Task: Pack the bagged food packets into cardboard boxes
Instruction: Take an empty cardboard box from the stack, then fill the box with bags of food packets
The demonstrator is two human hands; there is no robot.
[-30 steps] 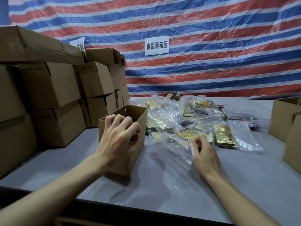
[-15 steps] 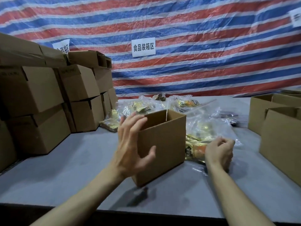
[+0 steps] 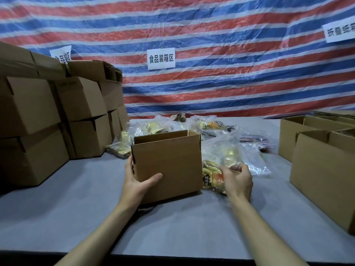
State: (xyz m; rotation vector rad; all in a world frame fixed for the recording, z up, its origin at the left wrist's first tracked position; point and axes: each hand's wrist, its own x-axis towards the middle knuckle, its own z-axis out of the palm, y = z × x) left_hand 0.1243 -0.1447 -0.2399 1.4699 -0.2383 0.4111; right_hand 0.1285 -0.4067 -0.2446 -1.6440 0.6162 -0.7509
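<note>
A small open cardboard box (image 3: 172,160) stands on the grey table (image 3: 76,208) in front of me. My left hand (image 3: 136,181) grips its near left corner, thumb across the front face. To the right of the box lies a clear plastic bag of yellow and orange food packets (image 3: 213,177). My right hand (image 3: 238,181) pinches this bag at its near edge, fingers curled on the plastic. More bagged packets (image 3: 159,127) are heaped behind the box, partly hidden by it.
Closed cardboard boxes (image 3: 48,116) are stacked high on the left of the table. Open boxes (image 3: 322,169) stand along the right edge. A striped red, blue and white tarp (image 3: 230,73) with paper signs hangs behind. The table's near edge runs across the bottom.
My left hand has gone from hovering open beside the box to gripping its left corner. The box now faces me squarely. My right hand keeps its hold on the bag.
</note>
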